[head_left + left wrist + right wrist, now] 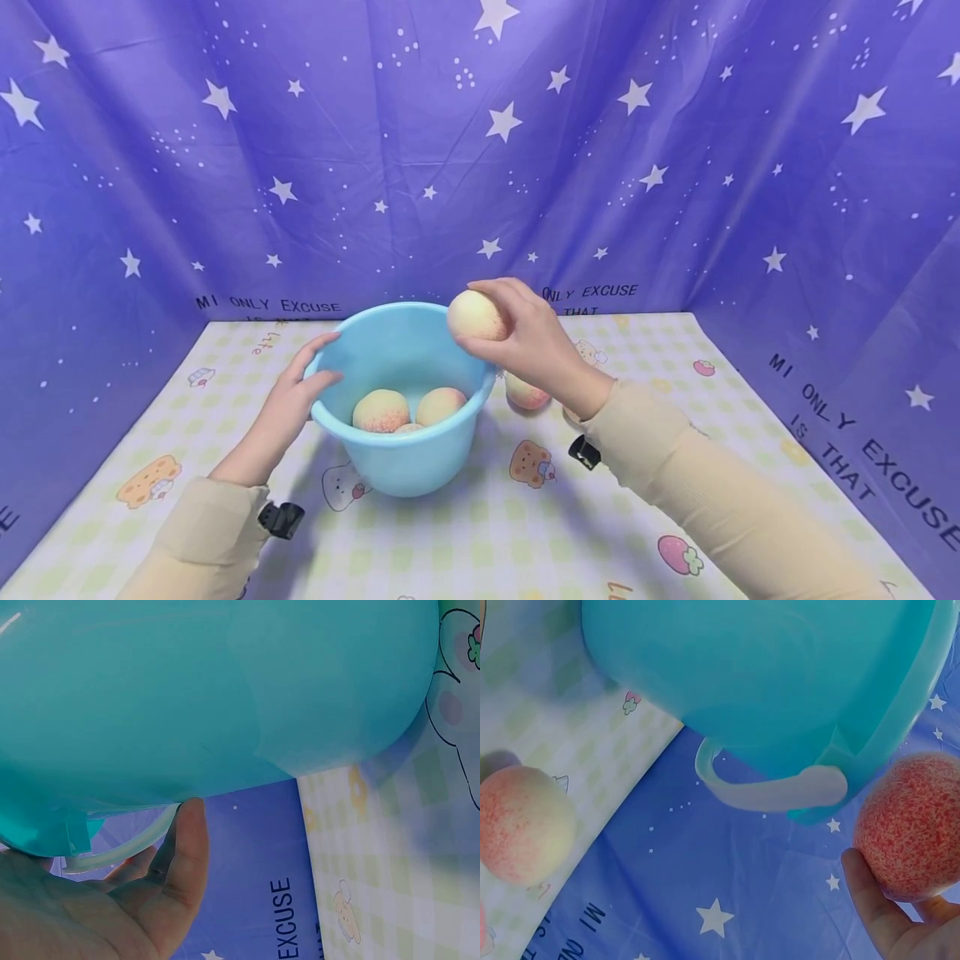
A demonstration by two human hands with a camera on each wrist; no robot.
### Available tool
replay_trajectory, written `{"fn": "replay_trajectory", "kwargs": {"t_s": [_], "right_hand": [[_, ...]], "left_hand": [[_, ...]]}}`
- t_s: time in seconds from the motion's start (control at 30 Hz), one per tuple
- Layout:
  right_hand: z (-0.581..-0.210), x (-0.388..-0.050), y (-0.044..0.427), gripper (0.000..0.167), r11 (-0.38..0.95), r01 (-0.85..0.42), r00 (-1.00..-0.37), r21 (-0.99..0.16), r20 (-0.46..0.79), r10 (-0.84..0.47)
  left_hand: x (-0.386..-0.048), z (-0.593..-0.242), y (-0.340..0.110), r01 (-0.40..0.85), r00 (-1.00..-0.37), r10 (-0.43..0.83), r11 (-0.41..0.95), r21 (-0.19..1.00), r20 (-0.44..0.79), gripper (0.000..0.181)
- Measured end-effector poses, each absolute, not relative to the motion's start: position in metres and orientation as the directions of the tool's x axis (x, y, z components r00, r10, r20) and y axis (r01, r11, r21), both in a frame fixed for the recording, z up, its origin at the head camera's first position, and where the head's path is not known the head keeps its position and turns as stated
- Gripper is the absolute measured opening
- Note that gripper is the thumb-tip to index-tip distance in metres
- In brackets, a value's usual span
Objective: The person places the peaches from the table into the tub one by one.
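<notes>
starry purple backdrop [420, 125], bucket [420, 468] mouth upward, hands [288, 396] [528, 333] apart, left clamped on rim [345, 430], right around peach [472, 317]

Peaches [382, 411] lie in the bucket [411, 463], others [527, 395] right of it.

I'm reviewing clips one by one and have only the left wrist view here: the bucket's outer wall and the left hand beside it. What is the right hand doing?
Observer: The right hand holds a peach near the rim of the bucket.

Reviewer: Is anything inside the bucket?

Observer: Yes, the head view shows a left peach and a right peach in it, with a sliver of a third between them.

Reviewer: Any peaches outside it, apart from the one in hand?

Observer: Yes, at least one loose peach lies on the patterned cloth, to the right of the bucket.
</notes>
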State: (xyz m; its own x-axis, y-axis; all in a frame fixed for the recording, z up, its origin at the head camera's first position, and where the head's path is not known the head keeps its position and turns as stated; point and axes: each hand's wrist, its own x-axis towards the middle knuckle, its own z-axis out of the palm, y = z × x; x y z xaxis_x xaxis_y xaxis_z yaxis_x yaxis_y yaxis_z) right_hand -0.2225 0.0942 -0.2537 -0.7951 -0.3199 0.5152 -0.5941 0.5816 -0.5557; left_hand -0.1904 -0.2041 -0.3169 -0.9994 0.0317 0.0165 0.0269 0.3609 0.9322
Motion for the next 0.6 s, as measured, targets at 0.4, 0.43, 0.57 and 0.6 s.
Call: {"fn": "replay_trajectory", "kwargs": {"t_s": [0.4,0.43,0.57,0.6], "right_hand": [[-0.256,-0.227,0.082,0.06,0.565,-0.601,-0.792,-0.566,0.519,-0.323],[-0.257,-0.228,0.081,0.06,0.563,-0.603,-0.79,-0.565,0.519,-0.325],[-0.258,-0.23,0.076,0.06,0.556,-0.616,-0.781,-0.558,0.523,-0.341],[-0.258,-0.23,0.074,0.059,0.554,-0.619,-0.779,-0.556,0.522,-0.346]], "left_hand": [[-0.19,-0.317,-0.203,0.025,-0.999,0.033,0.358,0.933,0.014,0.066],[-0.19,-0.317,-0.203,0.026,-0.999,0.033,0.359,0.933,0.015,0.066],[-0.19,-0.316,-0.204,0.025,-0.999,0.029,0.372,0.928,0.015,0.065],[-0.19,-0.316,-0.204,0.025,-0.999,0.03,0.373,0.927,0.015,0.065]]}}
